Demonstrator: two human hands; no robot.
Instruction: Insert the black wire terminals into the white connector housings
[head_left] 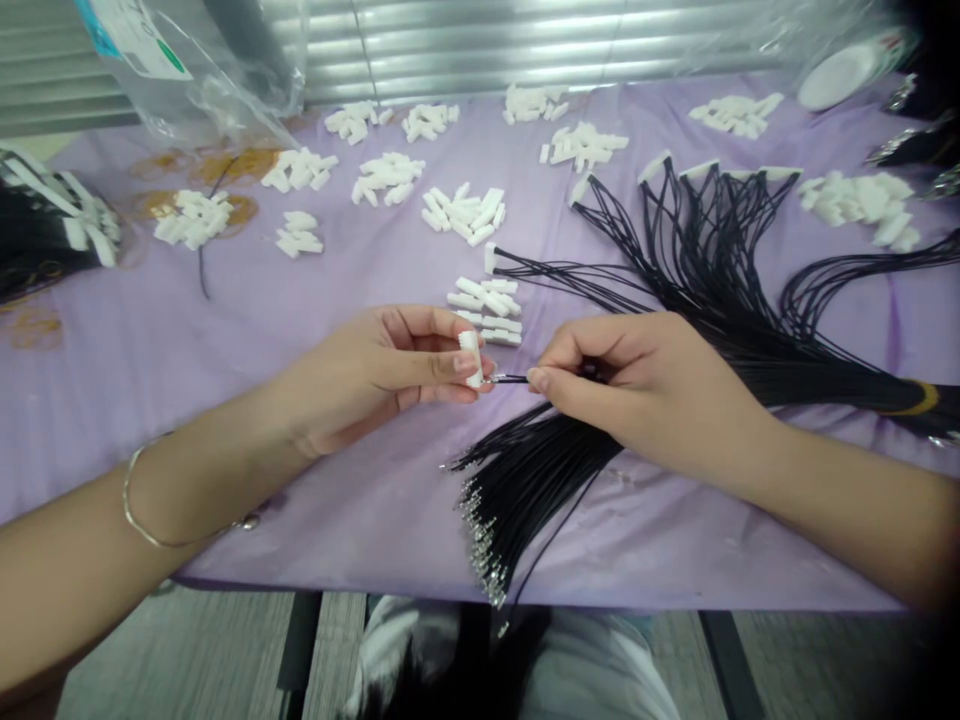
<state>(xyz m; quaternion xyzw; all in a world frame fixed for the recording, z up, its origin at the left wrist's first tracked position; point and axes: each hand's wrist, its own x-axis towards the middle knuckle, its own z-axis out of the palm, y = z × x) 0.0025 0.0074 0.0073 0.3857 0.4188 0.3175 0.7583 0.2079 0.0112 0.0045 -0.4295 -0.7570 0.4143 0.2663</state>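
Left hand (405, 375) on connector (470, 358), right hand (637, 375) on wires (516, 379)

Your left hand is closed in a pinch, thumb and fingers on the white connector, which stands roughly upright. Your right hand is pinched shut on thin black wires, metal tips pointing left, at the connector's lower end. Can't tell if they're seated. Bracelet (142, 535) on your left forearm.

Just below your right hand: loose bundle (540, 470), bare metal ends fanned toward you. Beyond and right of it: capped bundle (795, 350), white ends at the top, yellow band (916, 398) around it. Near pile (487, 300) of white pieces just past your fingertips; more piles (465, 212) farther back. Far left: another black bundle (45, 230) with white ends, tan rings (240, 165) nearby.

Surface is a table under a purple cloth (360, 520), slightly wrinkled. Blinds (450, 40) behind, clear bag (195, 70) upper left, round white thing (844, 75) upper right. Grey floor (187, 650) and your lap (420, 660) below the near edge.

Connector sits between your hands, touching the left one's fingers; the right hand's fingertips are just to its right, apart from it.
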